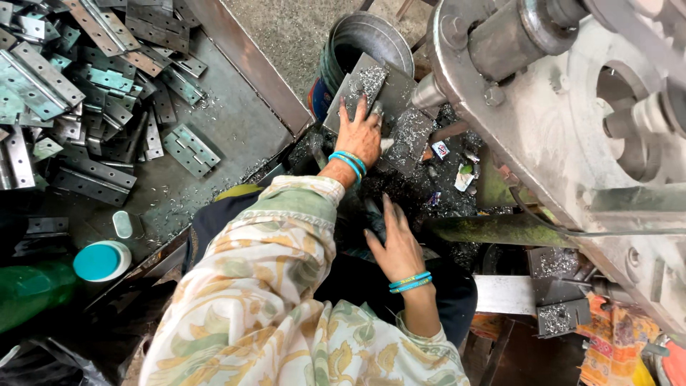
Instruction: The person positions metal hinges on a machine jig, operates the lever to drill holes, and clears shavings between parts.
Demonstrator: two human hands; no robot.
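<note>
My left hand [361, 134], with blue bangles at the wrist, lies palm down and fingers spread on a grey metal plate [389, 89] strewn with bright metal shavings. It presses on the plate without gripping it. My right hand [397, 244], also with blue bangles, is flat and palm down over a dark heap of shavings [418, 189] lower down, holding nothing. A patterned sleeve covers my left arm.
A heap of metal hinges [78, 78] fills a metal tray [243, 121] at the left. A steel bucket [364, 39] stands behind the plate. A big grey machine [572, 107] takes up the right. A green bottle [36, 289] with a teal cap [100, 261] lies at the lower left.
</note>
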